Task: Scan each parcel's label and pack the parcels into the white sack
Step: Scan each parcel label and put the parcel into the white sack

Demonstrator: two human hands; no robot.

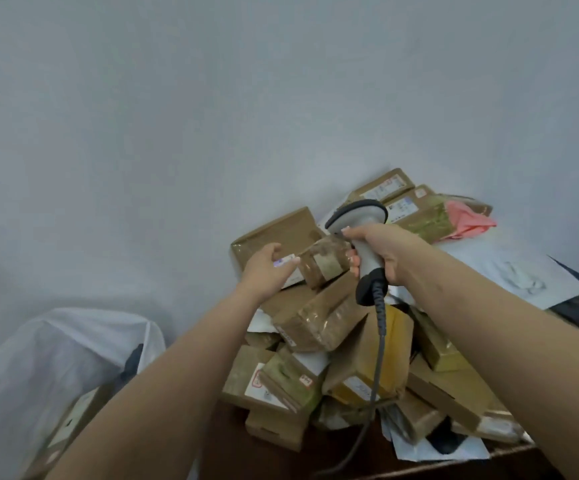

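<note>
Head view: right hand (378,252) grips scanner (367,237); left hand (269,268) open beside small parcel (322,263).

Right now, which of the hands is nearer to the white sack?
Left. The left hand is above and right of the white sack; the right hand, gripping the scanner, is farther right.
</note>
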